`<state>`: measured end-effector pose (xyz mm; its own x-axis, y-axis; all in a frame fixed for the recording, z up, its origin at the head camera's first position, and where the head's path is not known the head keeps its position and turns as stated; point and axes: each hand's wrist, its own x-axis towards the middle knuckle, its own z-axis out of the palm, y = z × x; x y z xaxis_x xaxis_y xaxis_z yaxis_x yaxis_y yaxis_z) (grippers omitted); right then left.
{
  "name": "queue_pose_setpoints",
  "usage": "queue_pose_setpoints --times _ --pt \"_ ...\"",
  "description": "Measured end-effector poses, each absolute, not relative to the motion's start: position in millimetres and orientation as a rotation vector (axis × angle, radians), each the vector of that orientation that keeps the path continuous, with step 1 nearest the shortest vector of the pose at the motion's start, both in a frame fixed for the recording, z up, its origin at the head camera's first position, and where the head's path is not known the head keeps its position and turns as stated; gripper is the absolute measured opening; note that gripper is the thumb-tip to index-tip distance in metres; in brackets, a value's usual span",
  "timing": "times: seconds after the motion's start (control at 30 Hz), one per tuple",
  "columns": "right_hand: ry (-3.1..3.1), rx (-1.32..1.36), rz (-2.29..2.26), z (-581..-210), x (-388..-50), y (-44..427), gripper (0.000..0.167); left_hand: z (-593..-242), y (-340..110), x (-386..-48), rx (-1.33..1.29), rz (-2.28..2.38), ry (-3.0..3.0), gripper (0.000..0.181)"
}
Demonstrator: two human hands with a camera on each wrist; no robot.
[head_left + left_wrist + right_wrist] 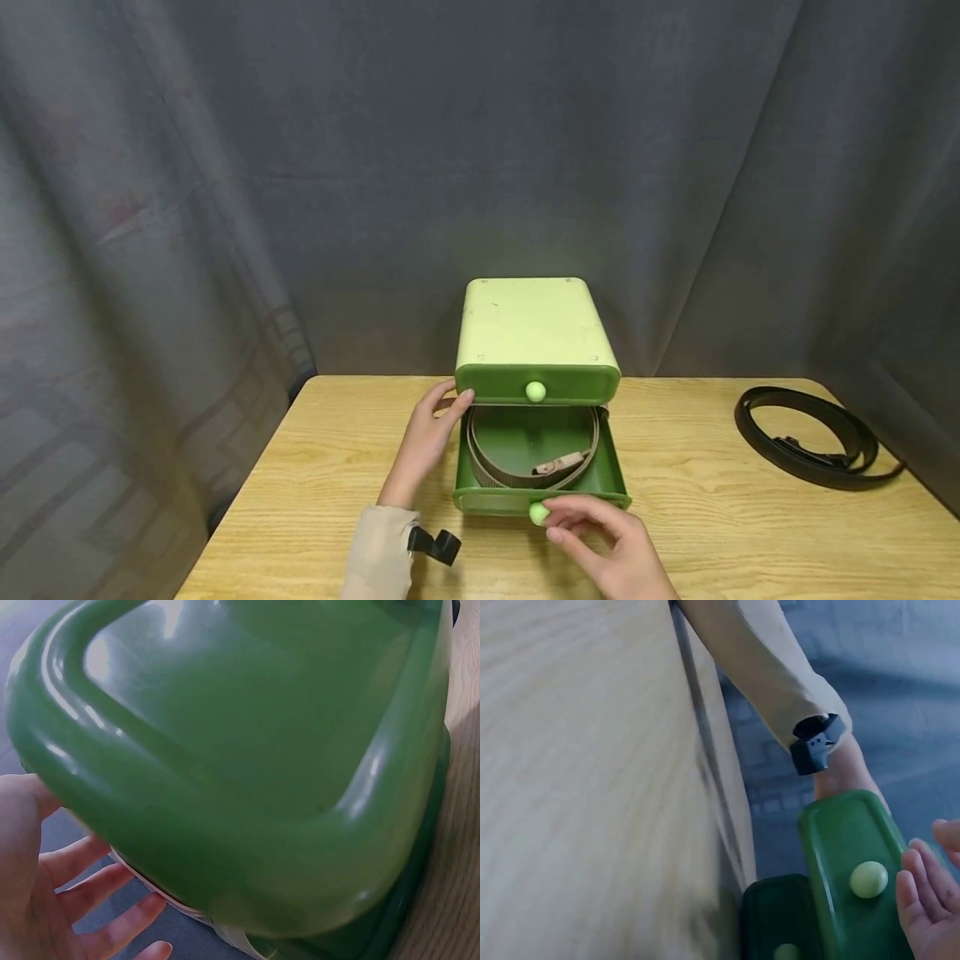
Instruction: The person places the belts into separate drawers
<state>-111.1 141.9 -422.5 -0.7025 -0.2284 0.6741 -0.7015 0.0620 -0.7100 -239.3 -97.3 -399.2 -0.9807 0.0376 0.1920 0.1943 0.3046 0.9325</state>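
Observation:
A small two-drawer chest, pale yellow-green on top with green drawers, stands on the table; its lower drawer is pulled out. Inside lies a coiled brown belt with a light buckle end. My left hand rests at the chest's left side, thumb at the front corner. In the left wrist view its loosely spread fingers lie beside a green drawer front. My right hand is at the lower drawer's round knob. The right wrist view shows its fingers extended, slightly apart from a knob.
A coiled black belt lies on the wooden table at the right. The upper drawer is closed, with a knob of its own. A grey curtain hangs behind the table. A black strap mount sits on the left wrist.

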Motion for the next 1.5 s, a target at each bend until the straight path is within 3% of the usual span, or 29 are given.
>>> queue_pose_setpoints --times 0.53,0.83,1.5 --pt "-2.253 0.633 1.778 -438.6 -99.2 139.4 0.03 -401.7 -97.0 -239.4 -0.234 -1.77 -2.426 0.054" --pt "-2.424 0.405 1.962 -432.9 -97.0 138.6 0.042 -401.4 -96.2 -238.8 -0.236 -1.767 -2.423 0.051" --pt "-2.325 0.338 1.924 -433.3 -107.0 130.8 0.026 -400.0 -97.1 -239.2 -0.214 -1.773 -2.43 0.051"
